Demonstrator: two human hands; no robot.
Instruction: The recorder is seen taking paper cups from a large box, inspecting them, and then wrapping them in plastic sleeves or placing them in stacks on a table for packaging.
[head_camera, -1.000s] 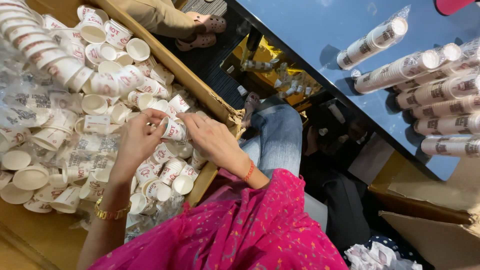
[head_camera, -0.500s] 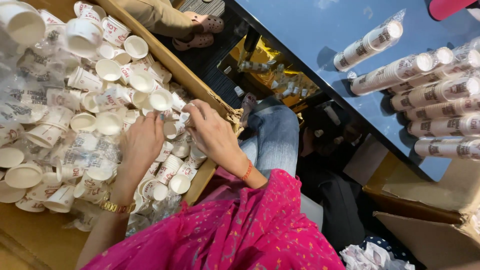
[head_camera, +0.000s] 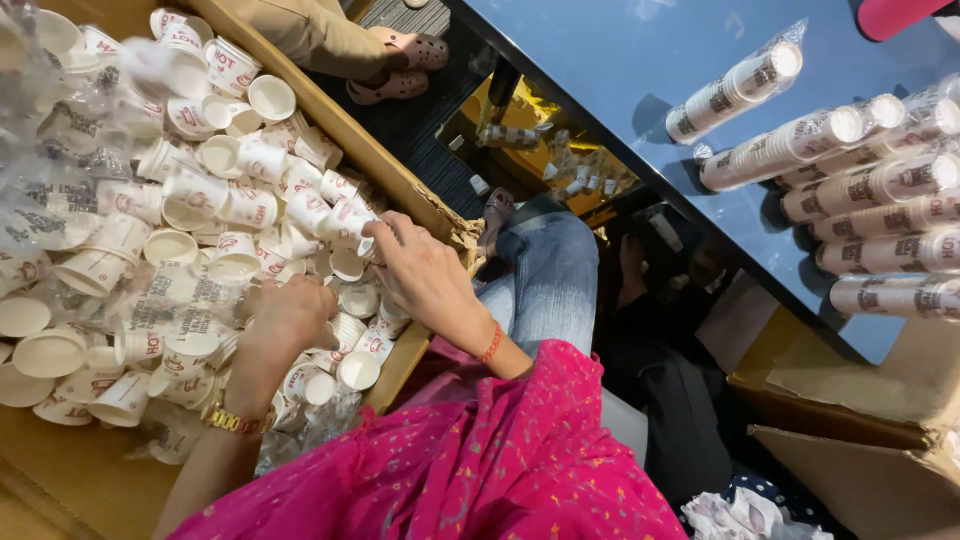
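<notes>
Right hand (head_camera: 425, 275) pinches a paper cup (head_camera: 350, 228) above the wooden tray (head_camera: 395, 180) edge; left hand (head_camera: 290, 315) curls into the pile. Light, crushable: grip the rim gently.

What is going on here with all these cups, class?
A person in a pink top sits at a cardboard box heaped with loose white paper cups. The left hand is down among the cups, and the right hand has its fingertips on one cup at the top of the pile. On the blue table lie cup stacks wrapped in clear plastic. Another person's sandalled feet show beyond the box.
</notes>
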